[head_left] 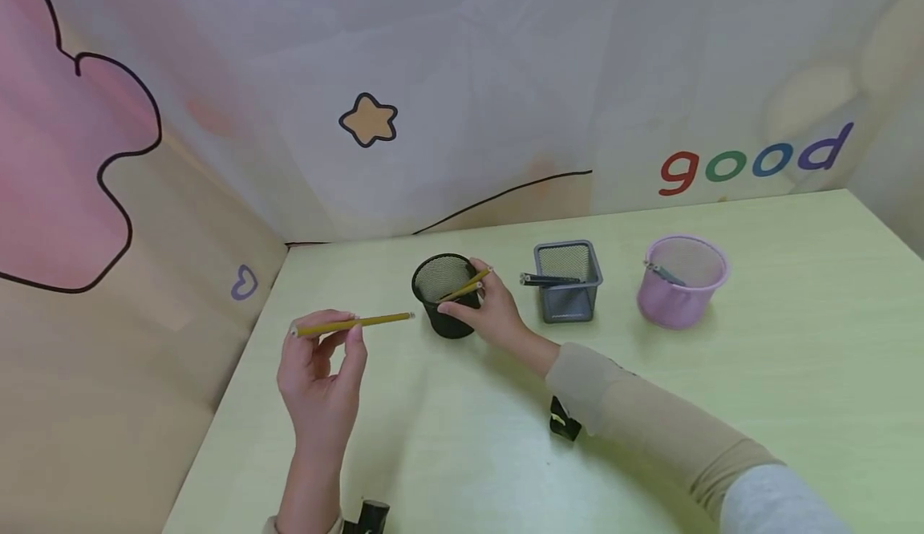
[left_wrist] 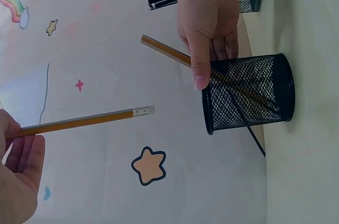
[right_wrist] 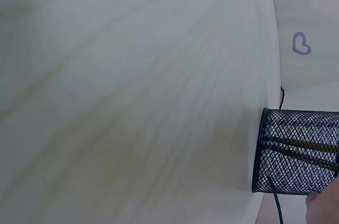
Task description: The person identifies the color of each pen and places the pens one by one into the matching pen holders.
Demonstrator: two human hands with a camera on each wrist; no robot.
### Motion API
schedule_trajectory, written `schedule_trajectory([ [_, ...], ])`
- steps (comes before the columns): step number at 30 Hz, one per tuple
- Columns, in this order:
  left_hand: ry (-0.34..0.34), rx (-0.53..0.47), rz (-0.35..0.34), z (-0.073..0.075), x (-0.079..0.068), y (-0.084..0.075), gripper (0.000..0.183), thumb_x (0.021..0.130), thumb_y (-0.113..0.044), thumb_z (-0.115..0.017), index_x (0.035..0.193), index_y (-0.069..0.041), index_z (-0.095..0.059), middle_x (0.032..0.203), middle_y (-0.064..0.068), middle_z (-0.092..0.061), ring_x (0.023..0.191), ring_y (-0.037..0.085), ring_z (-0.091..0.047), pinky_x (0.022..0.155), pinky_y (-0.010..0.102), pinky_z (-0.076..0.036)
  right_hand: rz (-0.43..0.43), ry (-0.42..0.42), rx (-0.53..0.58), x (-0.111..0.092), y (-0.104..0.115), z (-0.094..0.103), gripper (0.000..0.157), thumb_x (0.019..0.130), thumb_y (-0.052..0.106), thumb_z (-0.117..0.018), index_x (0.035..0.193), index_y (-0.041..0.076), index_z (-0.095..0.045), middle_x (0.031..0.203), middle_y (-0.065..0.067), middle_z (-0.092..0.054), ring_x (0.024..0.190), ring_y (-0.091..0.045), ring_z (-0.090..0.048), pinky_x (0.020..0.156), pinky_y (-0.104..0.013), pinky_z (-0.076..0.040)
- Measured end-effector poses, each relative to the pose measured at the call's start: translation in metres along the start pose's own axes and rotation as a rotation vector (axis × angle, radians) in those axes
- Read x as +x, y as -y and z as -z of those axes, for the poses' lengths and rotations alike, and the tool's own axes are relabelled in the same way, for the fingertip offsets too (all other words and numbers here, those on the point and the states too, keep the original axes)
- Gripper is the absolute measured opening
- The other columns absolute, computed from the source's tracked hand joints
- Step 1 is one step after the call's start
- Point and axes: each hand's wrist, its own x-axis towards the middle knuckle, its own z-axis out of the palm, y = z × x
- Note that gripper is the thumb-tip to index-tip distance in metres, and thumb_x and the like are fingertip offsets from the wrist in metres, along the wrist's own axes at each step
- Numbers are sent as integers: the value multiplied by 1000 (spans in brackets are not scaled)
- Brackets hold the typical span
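My left hand [head_left: 318, 382] pinches a yellow pencil [head_left: 384, 320] between thumb and fingers, above the table at the left. The pencil lies nearly level, its eraser end [left_wrist: 143, 111] pointing toward a round black mesh pencil cup [head_left: 451, 325]. That cup stands upright, and my right hand [head_left: 500, 315] grips its right side at the rim, the thumb on the near side and the other fingers partly hidden behind. Two yellow pencils [head_left: 478, 277] lean inside the cup, their upper ends sticking out past the rim beside the right hand; their lower parts show through the mesh [right_wrist: 299, 144].
Right of the black cup stands a square grey mesh holder [head_left: 569, 307] with dark pencils [head_left: 549, 281] leaning out to the left. Farther right is a round pink cup [head_left: 674, 305] holding blue-grey pencils [head_left: 666, 275]. A printed cloth wall [head_left: 462, 101] rises behind the pale table [head_left: 462, 430].
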Motion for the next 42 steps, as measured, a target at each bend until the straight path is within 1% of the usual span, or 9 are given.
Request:
schedule_trajectory([
  [2,0,-18,8,-5,3,7,18,86,4,-61,92,19,-54,94,-1,-59,88,12,-59,80,19,-53,0,-2,10,0,0,0,85,77,14,-79,144,-3,-30,145,-20,-40,134,-34,-39,110,-45,-32],
  [4,-5,-31,30,-10,6,15,16,86,3,-61,93,17,-55,93,4,-59,88,11,-59,80,20,-53,2,-8,21,0,-1,0,84,77,13,-78,144,-3,-30,145,-20,-39,134,-35,-39,110,-46,-32],
  [7,-31,-59,85,-18,7,28,11,84,9,-60,94,13,-57,93,10,-58,88,9,-60,81,20,-53,-3,-10,35,1,-2,0,85,77,12,-78,145,-3,-29,145,-20,-40,133,-36,-40,110,-46,-31],
  [12,-56,-77,163,-31,5,45,15,82,14,-59,96,9,-58,95,13,-58,88,7,-61,80,19,-53,-18,-9,32,-1,-2,-1,85,77,12,-79,145,-2,-29,144,-19,-41,133,-36,-40,111,-46,-31],
  [18,-10,-33,192,-40,4,59,15,83,13,-59,97,14,-55,95,15,-58,90,4,-61,78,17,-52,-22,-14,39,-2,0,-1,85,77,13,-78,145,-2,-29,144,-19,-42,133,-36,-41,111,-46,-31],
  [25,19,1,243,-45,2,67,13,84,11,-59,96,14,-54,96,7,-59,88,2,-60,78,15,-51,-10,-14,33,-3,2,-1,84,78,13,-78,144,-4,-30,142,-21,-43,132,-38,-41,110,-47,-33],
  [33,65,49,286,-51,-3,76,11,85,9,-58,96,12,-55,98,23,-59,89,0,-57,79,14,-51,-1,-16,32,-3,1,-3,82,78,15,-78,145,-1,-32,142,-19,-44,132,-35,-43,110,-45,-33],
  [36,93,82,293,-53,-5,79,12,85,9,-58,97,9,-56,98,21,-60,89,3,-58,80,15,-51,3,-19,28,-2,1,-3,82,78,16,-78,145,0,-32,143,-19,-43,132,-34,-42,110,-45,-33],
  [42,150,178,249,-57,-14,84,12,85,9,-58,96,7,-57,99,18,-61,91,23,-61,78,16,-51,13,-21,40,-6,4,0,80,78,12,-77,144,-1,-33,141,-21,-44,132,-34,-43,110,-45,-33],
])
